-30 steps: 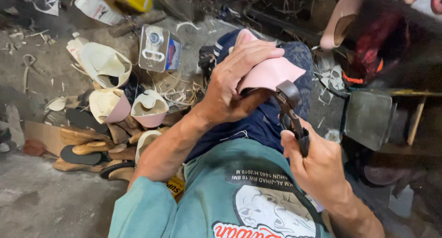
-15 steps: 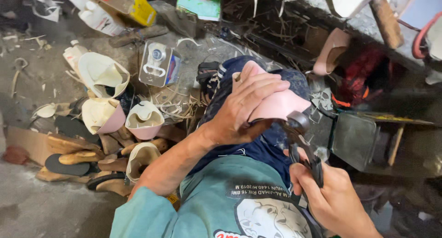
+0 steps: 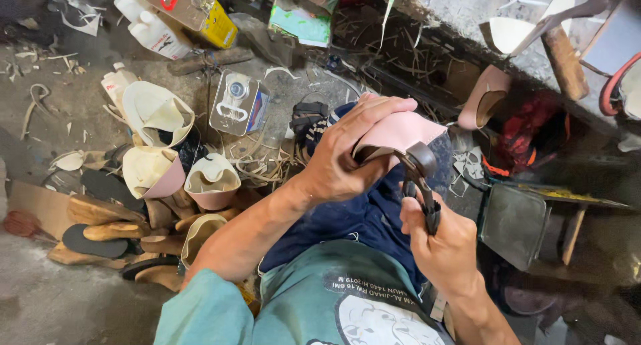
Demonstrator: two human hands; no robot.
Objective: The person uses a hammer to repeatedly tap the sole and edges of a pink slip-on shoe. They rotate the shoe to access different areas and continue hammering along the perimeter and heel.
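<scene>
The pliers (image 3: 419, 178) are biting the edge of the pink shoe (image 3: 400, 131), so a hard pull could be tearing the soft skin or slipping off and pinching a finger. The left hand (image 3: 350, 151) is gripping the shoe over the lap. The right hand (image 3: 444, 241) is squeezing the handles. The shoe is looking smooth, pale pink and unfinished.

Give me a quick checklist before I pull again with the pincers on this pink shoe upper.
1. Left hand holds the pink shoe upper firmly: ok.
2. Pincers in the right hand, handles gripped: ok.
3. Pincer head meets the upper's edge: ok.
4. How much material the pincers have caught: cannot tell.
5. Left fingers away from the pincer head: ok.
6. Work resting steady on the knee: cannot tell.
</scene>
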